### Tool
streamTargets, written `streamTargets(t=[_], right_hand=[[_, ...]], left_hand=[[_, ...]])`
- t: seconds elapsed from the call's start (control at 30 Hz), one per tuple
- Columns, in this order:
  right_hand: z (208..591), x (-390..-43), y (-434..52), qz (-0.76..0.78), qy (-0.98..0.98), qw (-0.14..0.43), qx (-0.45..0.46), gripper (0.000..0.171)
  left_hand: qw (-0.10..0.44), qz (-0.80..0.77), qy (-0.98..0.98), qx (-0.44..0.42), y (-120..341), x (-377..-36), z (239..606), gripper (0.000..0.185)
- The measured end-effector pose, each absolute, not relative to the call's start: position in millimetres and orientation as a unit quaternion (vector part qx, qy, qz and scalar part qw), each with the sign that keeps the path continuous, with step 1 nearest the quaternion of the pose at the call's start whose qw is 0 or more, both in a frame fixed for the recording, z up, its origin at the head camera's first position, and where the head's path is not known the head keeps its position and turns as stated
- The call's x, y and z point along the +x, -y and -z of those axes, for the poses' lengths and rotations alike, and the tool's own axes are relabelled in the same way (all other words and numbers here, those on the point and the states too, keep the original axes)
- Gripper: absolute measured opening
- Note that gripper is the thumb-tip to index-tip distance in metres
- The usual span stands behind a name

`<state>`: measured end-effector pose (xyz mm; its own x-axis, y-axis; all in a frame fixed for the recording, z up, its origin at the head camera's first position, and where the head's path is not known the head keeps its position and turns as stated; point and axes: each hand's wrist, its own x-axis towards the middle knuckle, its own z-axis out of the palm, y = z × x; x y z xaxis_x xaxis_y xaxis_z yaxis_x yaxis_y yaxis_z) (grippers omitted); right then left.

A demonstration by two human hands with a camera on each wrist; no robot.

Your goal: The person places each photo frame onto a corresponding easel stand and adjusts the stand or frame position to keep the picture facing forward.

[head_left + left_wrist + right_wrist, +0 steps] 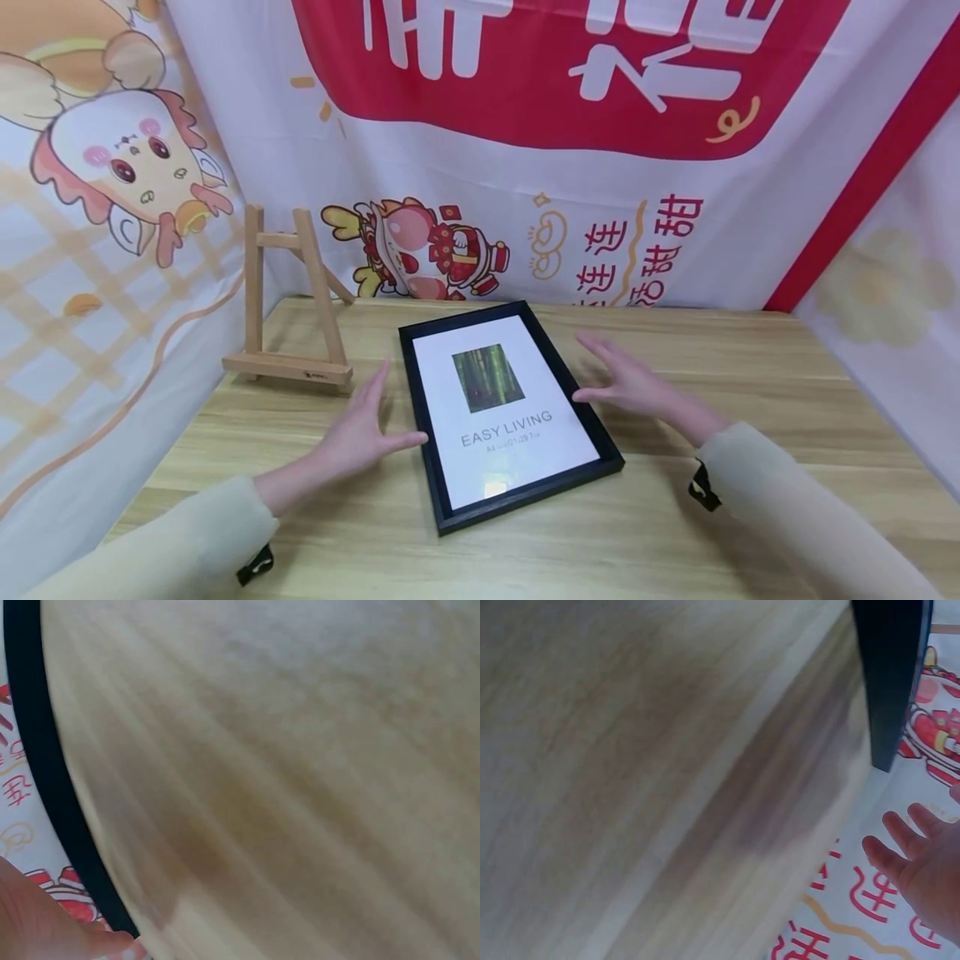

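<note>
**Flanking the black frame with both hands spread**

Lying flat on the wooden table [675, 533] in front of me is a black picture frame [510, 417], turned a little so its far end points toward the banner wall. Inside it is a white sheet with a small green photo and the words EASY LIVING printed beneath.

My left hand [360, 429] sits at the frame's left long edge, fingers straight and spread, thumb tip reaching toward or just touching the black rim; I cannot tell which. It holds nothing. My right hand [630, 383] hovers at the right long edge, fingers straight and apart, palm facing the frame, also holding nothing. From the head view it looks just beside the rim, and I cannot tell whether it touches.

The wrist views are blurred: the left one shows pale wood grain and a black strip, the right one shows my spread fingers [900, 832] in front of the printed banner [855, 915].

A small wooden easel [288, 308] stands upright at the far left of the table, well apart from the frame, close to the cartoon-printed cloth.
</note>
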<state>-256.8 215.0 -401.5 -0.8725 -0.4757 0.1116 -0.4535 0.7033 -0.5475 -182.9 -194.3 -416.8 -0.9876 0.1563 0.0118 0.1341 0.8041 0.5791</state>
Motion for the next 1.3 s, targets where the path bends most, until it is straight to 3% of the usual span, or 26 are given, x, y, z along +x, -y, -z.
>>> streamTargets(t=[0.43,1.3], right_hand=[[424.4,-264.4,-213.2,0.277,-0.928,0.094,-0.23,0.091],[426.4,-266.8,-206.5,0.337,-0.91,0.142,-0.193,0.076]], left_hand=[[0.063,-0.305,-0.948,0.06,188.6,-182.2,433.4,0.126],[0.076,-0.338,-0.933,0.099,184.2,-183.3,432.8,0.103]])
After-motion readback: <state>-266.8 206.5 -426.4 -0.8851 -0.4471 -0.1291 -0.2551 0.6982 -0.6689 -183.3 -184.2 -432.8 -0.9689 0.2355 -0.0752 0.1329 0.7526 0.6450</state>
